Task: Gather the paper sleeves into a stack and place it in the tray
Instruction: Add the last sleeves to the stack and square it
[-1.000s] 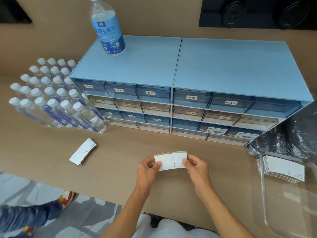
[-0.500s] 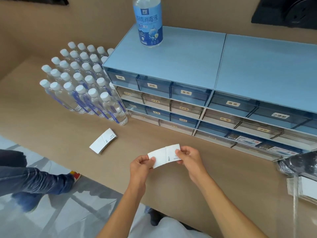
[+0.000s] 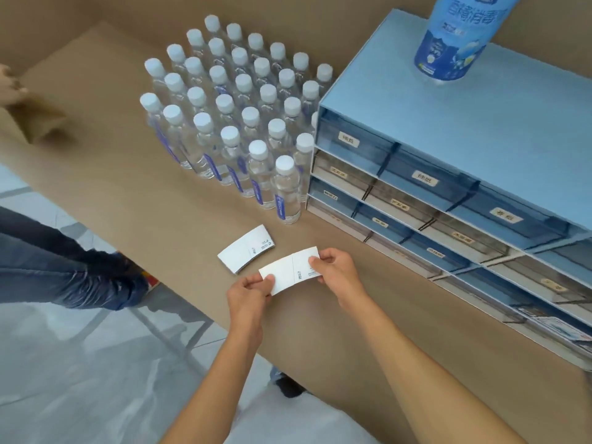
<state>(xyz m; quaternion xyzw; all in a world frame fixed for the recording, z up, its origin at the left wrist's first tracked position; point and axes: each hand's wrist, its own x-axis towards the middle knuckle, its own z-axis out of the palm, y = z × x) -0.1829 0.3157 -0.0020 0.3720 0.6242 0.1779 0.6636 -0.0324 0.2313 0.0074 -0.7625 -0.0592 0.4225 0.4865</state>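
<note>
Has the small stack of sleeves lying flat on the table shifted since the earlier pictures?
No. The loose stack lies in the same spot just in front of the water bottles' nearest corner. Only the head camera has turned left.

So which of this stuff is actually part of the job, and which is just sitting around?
Part of the job:
- held paper sleeves, gripped by left hand and right hand
- second sleeve pile lying on the counter

Just lying about:
- water bottles
- blue drawer cabinet
- big disinfectant bottle
</note>
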